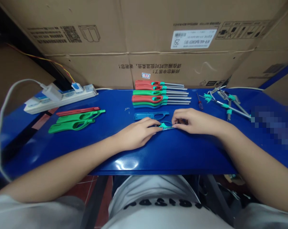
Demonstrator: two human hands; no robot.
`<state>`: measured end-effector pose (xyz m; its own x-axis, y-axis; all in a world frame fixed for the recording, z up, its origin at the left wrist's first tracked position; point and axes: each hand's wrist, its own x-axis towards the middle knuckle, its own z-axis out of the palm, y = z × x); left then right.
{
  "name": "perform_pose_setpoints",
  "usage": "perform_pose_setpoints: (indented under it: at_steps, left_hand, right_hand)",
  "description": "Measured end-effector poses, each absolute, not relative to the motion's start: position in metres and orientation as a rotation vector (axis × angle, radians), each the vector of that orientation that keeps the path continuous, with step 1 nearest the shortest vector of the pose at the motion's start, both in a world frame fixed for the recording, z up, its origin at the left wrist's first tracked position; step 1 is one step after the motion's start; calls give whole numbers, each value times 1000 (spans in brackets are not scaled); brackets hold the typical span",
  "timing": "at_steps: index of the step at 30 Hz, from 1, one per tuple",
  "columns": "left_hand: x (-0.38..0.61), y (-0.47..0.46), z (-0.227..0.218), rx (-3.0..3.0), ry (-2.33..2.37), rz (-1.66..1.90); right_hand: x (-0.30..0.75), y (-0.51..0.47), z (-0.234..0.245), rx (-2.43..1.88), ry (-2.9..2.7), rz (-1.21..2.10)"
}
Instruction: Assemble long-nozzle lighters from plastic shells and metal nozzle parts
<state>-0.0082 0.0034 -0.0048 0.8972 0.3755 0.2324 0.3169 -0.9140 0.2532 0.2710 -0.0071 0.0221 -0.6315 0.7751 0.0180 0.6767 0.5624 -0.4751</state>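
A partly assembled gas lighter (163, 125), with a teal trigger piece and a blue rim, lies low over the blue table between my hands. My left hand (141, 133) is closed on its left end, thumb and fingers pressing near the trigger. From the other side, my right hand (194, 121) pinches its right end, where a thin silver part shows. My fingers cover much of the lighter. Just behind it rests a loose blue lighter casing half (141, 116), apart from my fingers.
Finished-looking lighters (147, 99) are stacked at the back. Green casing halves (71, 126) and a red one (78, 111) lie left, near a power strip (62, 99). To the right are a screwdriver (200, 103) and lighter inner parts (230, 106). A cardboard wall (98, 68) stands behind.
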Motion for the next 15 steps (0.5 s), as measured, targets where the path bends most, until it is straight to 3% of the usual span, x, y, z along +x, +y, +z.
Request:
perform_pose_setpoints:
  at_steps: [15]
  left_hand:
    - [-10,7,-8,2838,481,533]
  right_hand:
    - [285,-3,28,-1500,-2518,820]
